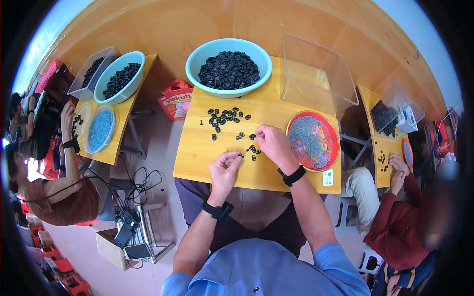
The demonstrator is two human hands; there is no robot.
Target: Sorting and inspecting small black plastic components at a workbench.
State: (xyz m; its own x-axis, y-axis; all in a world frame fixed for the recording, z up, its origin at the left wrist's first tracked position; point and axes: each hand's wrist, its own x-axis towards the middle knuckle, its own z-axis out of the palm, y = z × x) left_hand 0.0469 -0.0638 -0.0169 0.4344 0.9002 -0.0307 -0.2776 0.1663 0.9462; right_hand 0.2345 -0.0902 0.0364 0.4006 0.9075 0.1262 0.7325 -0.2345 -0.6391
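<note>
Low over the table's front half, my left hand (225, 170) pinches a small black plastic piece (240, 156) between thumb and forefinger. My right hand (272, 142) is closed too, its fingertips at a black oval piece (252, 136) near the table surface. Between the hands lie several square-looking black pieces (254, 158). Farther up and left is a loose cluster of black oval pieces (227, 116). Right of my right hand, a red round tray (336, 143) holds many tiny grey metal-looking parts (306, 135).
A turquoise basin (192, 64) heaped with black pieces stands at the table's back left, and a clear plastic bin (316, 93) at back right. Co-workers sit at tables (121, 111) on both sides. Cables (140, 185) and a metal stool (148, 232) are on my left.
</note>
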